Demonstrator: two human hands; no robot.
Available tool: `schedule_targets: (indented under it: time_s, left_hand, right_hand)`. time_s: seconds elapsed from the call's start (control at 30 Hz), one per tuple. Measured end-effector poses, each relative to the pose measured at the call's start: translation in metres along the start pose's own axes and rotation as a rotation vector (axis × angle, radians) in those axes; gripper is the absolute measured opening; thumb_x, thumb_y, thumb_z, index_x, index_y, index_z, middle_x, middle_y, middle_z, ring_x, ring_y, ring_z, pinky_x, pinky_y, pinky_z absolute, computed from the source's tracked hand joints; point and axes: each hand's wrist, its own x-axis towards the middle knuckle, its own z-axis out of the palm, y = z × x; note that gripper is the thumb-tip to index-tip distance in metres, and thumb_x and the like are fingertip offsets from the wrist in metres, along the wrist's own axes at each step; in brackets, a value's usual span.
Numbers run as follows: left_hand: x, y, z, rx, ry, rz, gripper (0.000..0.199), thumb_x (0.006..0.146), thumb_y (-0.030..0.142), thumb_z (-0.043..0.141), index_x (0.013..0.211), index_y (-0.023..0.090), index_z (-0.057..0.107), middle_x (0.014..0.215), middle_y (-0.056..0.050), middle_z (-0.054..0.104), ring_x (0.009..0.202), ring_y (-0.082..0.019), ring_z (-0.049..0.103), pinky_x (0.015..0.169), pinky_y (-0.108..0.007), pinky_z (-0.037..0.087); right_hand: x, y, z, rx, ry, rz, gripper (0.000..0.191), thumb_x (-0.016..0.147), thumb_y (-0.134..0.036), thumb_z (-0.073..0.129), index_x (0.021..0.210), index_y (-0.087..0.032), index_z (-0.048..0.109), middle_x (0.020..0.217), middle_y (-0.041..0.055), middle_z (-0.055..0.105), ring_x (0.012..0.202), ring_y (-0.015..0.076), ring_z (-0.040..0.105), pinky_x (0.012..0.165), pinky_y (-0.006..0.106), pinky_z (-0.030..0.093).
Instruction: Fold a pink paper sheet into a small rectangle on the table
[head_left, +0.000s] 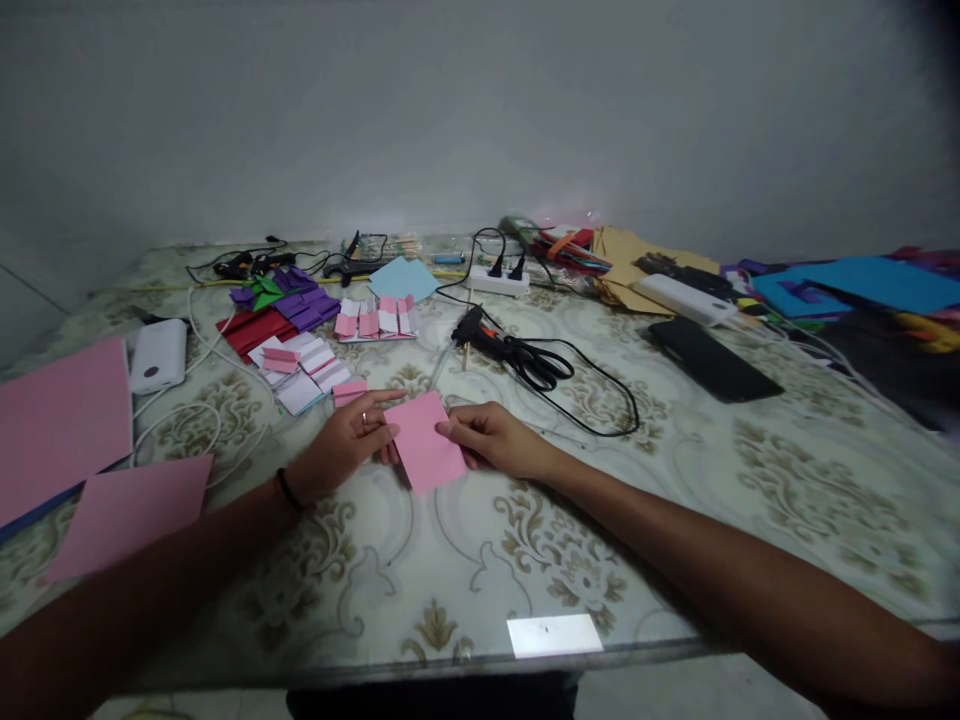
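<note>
A small pink sheet of paper (426, 445) is held up just above the tablecloth, between both hands. My left hand (352, 435) pinches its left edge, thumb on top, with the index finger stretched along the upper edge. On the right edge, my right hand (491, 437) grips the paper with its thumb on the face; the other fingers are partly hidden behind it. Just beyond the paper lies a black hot glue gun (480, 338) with its cord coiled to the right. Folded pink and white paper pieces (300, 368) rest beyond my left hand.
Larger pink sheets (64, 430) and a white power bank (159, 356) with a cable lie at left. Purple folded papers (307, 308) and a white power strip (499, 280) are farther back. A black phone (712, 358) and blue sheets (870, 285) lie at right.
</note>
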Motion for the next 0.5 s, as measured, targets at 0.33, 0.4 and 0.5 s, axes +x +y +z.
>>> schedule_targets:
  time_s: [0.33, 0.4, 0.5]
  left_hand:
    - [-0.0012, 0.0035, 0.0022, -0.011, -0.031, -0.037, 0.06, 0.087, 0.029, 0.073, 0.139, 0.011, 0.048, 0.07, 0.002, 0.068, 0.06, -0.014, 0.065, 0.056, -0.022, 0.049]
    - [-0.0008, 0.0023, 0.003, -0.013, 0.006, -0.026, 0.06, 0.087, 0.03, 0.073, 0.138, 0.011, 0.048, 0.069, 0.003, 0.067, 0.058, -0.013, 0.064, 0.054, -0.022, 0.048]
    - [0.0003, 0.0008, 0.0031, -0.028, 0.022, -0.015, 0.063, 0.088, 0.034, 0.072, 0.14, 0.011, 0.045, 0.067, 0.004, 0.066, 0.056, -0.013, 0.063, 0.053, -0.022, 0.048]
  right_hand:
    - [0.0002, 0.0007, 0.0012, 0.037, -0.004, 0.004, 0.059, 0.097, -0.071, 0.056, 0.071, -0.018, 0.054, 0.056, -0.0037, 0.055, 0.047, 0.007, 0.043, 0.049, 0.022, 0.034]
    - [0.0004, 0.0002, 0.0005, 0.03, -0.035, 0.01, 0.059, 0.096, -0.072, 0.057, 0.073, -0.017, 0.055, 0.058, -0.0034, 0.055, 0.048, 0.0072, 0.044, 0.049, 0.022, 0.035]
    - [0.0004, -0.0001, -0.0006, -0.009, -0.046, 0.003, 0.061, 0.096, -0.073, 0.055, 0.073, -0.017, 0.056, 0.058, -0.003, 0.055, 0.048, 0.007, 0.043, 0.049, 0.022, 0.033]
